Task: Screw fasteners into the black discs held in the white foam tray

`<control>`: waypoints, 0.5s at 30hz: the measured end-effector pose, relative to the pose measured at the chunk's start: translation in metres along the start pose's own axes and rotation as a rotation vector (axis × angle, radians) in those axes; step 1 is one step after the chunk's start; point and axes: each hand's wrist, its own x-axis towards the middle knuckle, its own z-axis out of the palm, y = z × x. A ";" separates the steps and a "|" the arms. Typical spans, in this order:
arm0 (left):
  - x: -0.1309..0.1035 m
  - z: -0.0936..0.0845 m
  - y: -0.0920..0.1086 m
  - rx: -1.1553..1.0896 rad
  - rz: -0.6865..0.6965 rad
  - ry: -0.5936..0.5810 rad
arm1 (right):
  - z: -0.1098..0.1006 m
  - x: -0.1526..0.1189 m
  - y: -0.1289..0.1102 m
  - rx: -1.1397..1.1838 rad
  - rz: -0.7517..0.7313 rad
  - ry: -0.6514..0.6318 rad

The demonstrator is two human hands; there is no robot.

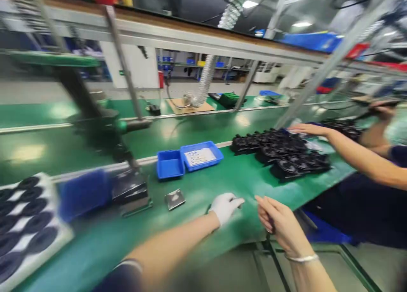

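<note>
My left hand (225, 208), in a white glove, is low over the green bench (203, 190), its fingers drawn together and pointing right. Whatever it may hold is too small to tell. To its right, my right hand (280, 221) is bare, with a bracelet at the wrist. Its fingers are curled near the bench's front edge, and something dark shows under them that I cannot make out. A small metal block (174, 199) lies left of my gloved hand. Behind it sit an empty blue tray (171, 165) and a blue tray holding small parts (202, 155).
Black parts (286, 152) stand in rows at right, under a co-worker's hand (310, 129). A green press (101, 122) with a metal-topped base (132, 190) stands at left, near a blurred blue bin (84, 192) and a white tray of black discs (28, 224).
</note>
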 end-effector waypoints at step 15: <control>-0.170 -0.142 -0.038 -0.289 -0.365 0.087 | 0.166 0.004 -0.040 -0.259 -0.215 -0.362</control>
